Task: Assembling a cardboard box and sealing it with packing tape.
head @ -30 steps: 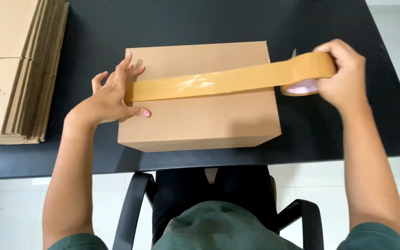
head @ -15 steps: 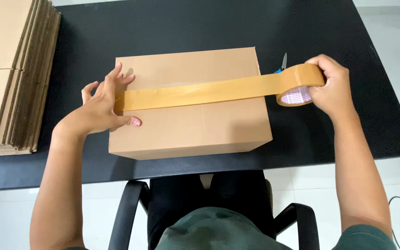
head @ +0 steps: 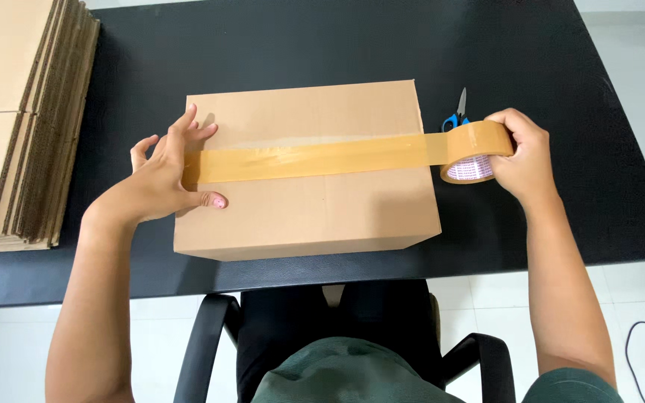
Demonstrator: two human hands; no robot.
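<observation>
A closed brown cardboard box lies on the black table. A strip of brown packing tape runs across its top from left to right. My left hand presses flat on the strip's left end, at the box's left edge. My right hand grips the tape roll, which sits just past the box's right edge, low against the table. The strip lies along the middle seam of the box top.
Blue-handled scissors lie on the table behind the roll. A stack of flattened cardboard boxes stands at the left. The armrests of a black chair show below the table's near edge.
My right hand has brought the roll down past the box's right edge, so the strip now lies on the box top. My left hand still holds the tape's end.
</observation>
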